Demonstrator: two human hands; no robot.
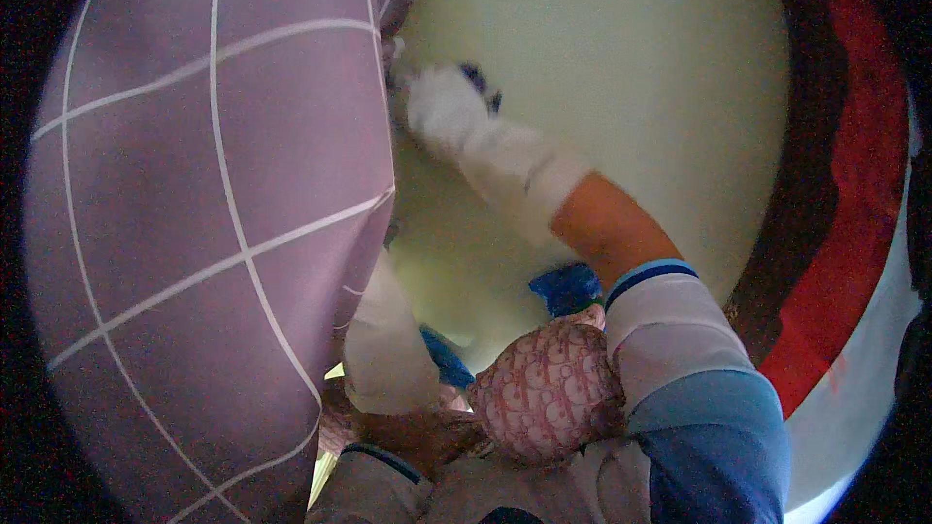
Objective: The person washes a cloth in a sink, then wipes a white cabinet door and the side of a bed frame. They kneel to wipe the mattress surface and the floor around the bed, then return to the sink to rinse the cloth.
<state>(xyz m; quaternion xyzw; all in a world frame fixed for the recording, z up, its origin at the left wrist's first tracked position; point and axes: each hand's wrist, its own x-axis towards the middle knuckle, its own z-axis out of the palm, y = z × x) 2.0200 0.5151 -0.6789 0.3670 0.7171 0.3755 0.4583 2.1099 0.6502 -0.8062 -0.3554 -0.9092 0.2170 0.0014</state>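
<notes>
A large mauve cloth (306,124) with white grid lines hangs at the left, its edge running down the middle of the view. My right hand (444,105), in a white covering that reaches up the forearm, is beside the cloth's upper edge. It is blurred, with small dark patches next to it; whether it grips anything cannot be told. My left forearm, in a pale sleeve-like covering (386,342), rises from the bottom towards the lower part of the cloth edge. The left hand itself is hidden behind the cloth.
Beneath me is a pale greenish floor-like surface (641,87). Pink patterned clothing (550,393) covers my lower body, with blue items (571,290) near my feet. A dark band and a red band (859,233) curve along the right, with a whitish surface (837,415) beyond.
</notes>
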